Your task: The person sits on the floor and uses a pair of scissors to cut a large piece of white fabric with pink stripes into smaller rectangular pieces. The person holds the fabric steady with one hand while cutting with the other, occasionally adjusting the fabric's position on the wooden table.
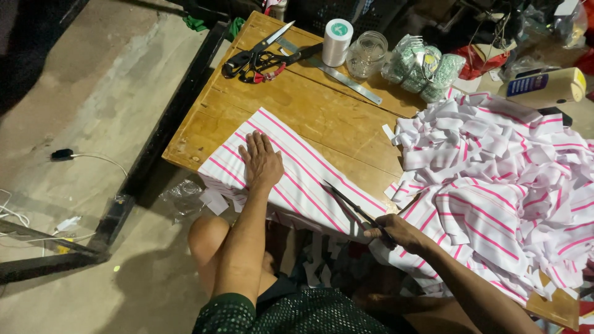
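My left hand [262, 162] lies flat, fingers spread, on white cloth with pink stripes [297, 173] draped over the near edge of a wooden table [322, 105]. My right hand [396, 234] grips black scissors [351, 207], blades open into the cloth, beside a heap of cut strips [495, 173].

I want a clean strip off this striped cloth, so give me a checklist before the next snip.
1. Left hand flat on the striped fabric, holding it down: ok.
2. Left fingers away from the blades: ok.
3. Right hand gripping the scissors: ok.
4. Blades following a pink stripe: cannot tell.
5. Fabric smooth on the wooden table: ok.
6. Pile of cut strips crowds the right side: not ok.
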